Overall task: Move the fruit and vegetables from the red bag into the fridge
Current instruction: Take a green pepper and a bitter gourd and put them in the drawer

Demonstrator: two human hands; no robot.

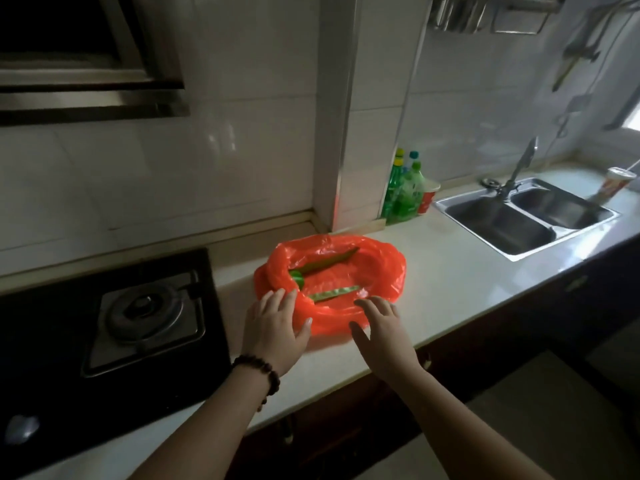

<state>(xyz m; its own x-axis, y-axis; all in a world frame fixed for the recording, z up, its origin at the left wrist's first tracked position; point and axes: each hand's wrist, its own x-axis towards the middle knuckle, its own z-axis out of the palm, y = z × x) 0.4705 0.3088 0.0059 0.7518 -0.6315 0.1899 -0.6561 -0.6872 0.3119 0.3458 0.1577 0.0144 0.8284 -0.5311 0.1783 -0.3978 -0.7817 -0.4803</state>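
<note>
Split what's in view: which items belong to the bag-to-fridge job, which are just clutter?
Job items:
red bag, open on the counter
long green vegetables and inside it
left hand and right hand at the bag's near edge, holding nothing

Clutter:
gas stove
green bottles
red cup
double sink
paper cup

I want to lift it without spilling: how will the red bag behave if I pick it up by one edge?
The red bag looks like thin, crinkled plastic lying slumped on the counter, so it is probably floppy and light. Its mouth is rolled open, so lifting one edge would likely let the green vegetables slide out. The glossy film may be slippery under the left hand.
</note>
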